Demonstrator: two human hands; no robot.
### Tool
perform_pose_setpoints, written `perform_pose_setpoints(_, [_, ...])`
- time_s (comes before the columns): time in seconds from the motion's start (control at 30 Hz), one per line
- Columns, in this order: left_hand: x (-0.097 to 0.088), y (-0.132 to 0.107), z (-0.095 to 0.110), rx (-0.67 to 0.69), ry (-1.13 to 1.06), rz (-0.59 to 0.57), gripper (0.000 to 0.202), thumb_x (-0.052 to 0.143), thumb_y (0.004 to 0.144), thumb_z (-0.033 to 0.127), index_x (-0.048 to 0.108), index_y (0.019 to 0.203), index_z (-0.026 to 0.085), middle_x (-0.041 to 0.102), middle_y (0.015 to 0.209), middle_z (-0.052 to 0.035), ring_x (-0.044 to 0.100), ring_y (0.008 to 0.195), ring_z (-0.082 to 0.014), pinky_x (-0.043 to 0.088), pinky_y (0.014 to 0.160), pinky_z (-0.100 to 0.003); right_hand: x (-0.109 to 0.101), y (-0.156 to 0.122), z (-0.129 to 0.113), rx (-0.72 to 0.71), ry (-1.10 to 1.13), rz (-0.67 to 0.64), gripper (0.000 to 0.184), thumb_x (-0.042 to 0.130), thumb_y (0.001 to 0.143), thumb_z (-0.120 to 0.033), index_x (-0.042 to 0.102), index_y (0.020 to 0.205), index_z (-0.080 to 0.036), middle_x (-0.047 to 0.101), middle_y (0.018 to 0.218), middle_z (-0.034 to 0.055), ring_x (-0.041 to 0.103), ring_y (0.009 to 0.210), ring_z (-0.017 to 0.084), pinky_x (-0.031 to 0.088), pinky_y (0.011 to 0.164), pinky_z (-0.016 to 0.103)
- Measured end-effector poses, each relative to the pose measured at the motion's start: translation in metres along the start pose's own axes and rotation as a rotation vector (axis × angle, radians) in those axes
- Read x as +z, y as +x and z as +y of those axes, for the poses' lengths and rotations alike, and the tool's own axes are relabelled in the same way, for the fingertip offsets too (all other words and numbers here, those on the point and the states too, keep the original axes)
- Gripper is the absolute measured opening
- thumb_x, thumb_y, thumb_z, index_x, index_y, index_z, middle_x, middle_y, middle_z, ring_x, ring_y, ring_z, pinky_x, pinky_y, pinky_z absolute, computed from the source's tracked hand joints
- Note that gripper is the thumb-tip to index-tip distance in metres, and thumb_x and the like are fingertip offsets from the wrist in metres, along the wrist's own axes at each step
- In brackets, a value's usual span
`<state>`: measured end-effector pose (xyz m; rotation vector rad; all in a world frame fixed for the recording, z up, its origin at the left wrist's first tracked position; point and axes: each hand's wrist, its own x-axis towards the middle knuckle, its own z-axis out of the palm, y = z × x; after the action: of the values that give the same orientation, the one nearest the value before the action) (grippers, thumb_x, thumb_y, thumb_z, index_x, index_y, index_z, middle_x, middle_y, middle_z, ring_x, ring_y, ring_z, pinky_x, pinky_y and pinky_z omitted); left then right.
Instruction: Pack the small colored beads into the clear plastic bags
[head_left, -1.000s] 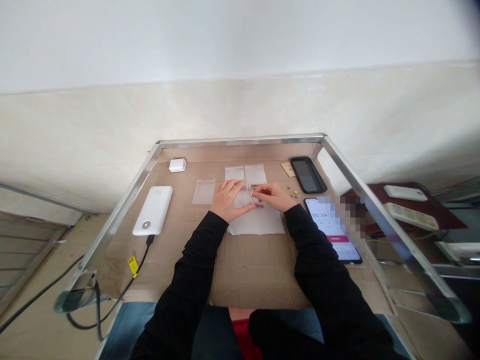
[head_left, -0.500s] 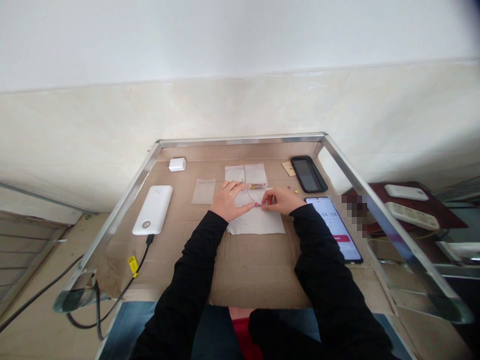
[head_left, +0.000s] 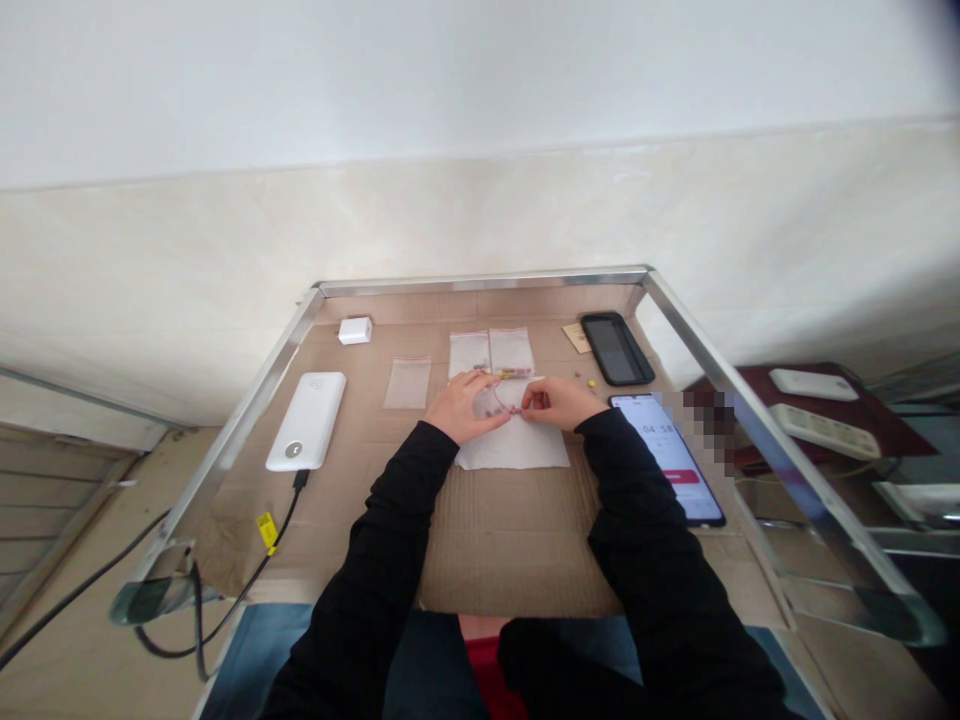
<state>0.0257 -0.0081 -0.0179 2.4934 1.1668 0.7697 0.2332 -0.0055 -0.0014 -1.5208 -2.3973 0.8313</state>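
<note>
My left hand (head_left: 463, 405) and my right hand (head_left: 555, 402) meet over a white cloth (head_left: 517, 448) on the cardboard-covered table (head_left: 495, 530). Between the fingertips of both hands is a small clear zip bag with a red seal strip (head_left: 501, 398); both hands pinch it. Just beyond lie two more small clear bags (head_left: 491, 350), the right one with small coloured bits at its lower edge. Another clear bag (head_left: 409, 381) lies alone to the left. A few tiny coloured beads (head_left: 585, 379) lie loose to the right of my right hand.
A white power bank (head_left: 307, 420) with a black cable lies at the left, a small white charger (head_left: 355, 329) behind it. A dark phone (head_left: 616, 348) lies at the back right, a lit phone (head_left: 667, 455) by my right arm. A metal rail (head_left: 480, 281) frames the table.
My hands have lowered the small bag toward the cloth and drawn closer together; my right hand has slid slightly left along the red seal strip. Nothing else has moved.
</note>
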Motion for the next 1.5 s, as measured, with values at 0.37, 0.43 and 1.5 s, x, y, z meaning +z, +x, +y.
perform_pose_setpoints(0.37, [-0.005,-0.001,0.005,-0.066,-0.056,-0.04,0.055,0.056,0.067,0.05,0.048,0.112,0.02,0.052,0.109,-0.0092,0.046,0.106,-0.0231,0.045,0.082,-0.039,0.009,0.007,-0.015,-0.155,0.164,0.201,0.017,0.052,0.074,-0.031,0.058,0.077,-0.016,0.049,0.057,-0.0024,0.041,0.05,0.007,0.028,0.05,0.02])
perform_pose_setpoints(0.43, [-0.006,-0.001,0.005,-0.062,-0.063,-0.041,0.054,0.056,0.067,0.048,0.048,0.112,0.02,0.052,0.109,-0.0094,0.046,0.106,-0.023,0.046,0.08,-0.038,0.012,0.009,-0.016,-0.168,0.175,0.188,0.017,0.051,0.075,-0.031,0.058,0.078,-0.016,0.049,0.057,-0.0023,0.041,0.05,0.008,0.028,0.05,0.02])
perform_pose_setpoints(1.5, [-0.005,-0.001,0.005,-0.066,-0.082,-0.035,0.049,0.056,0.068,0.047,0.05,0.109,0.02,0.053,0.108,-0.0088,0.049,0.101,-0.0217,0.046,0.08,-0.038,0.006,0.003,-0.002,-0.049,0.022,0.002,0.023,0.057,0.068,-0.038,0.063,0.075,-0.017,0.055,0.06,0.0007,0.045,0.052,0.009,0.026,0.049,0.021])
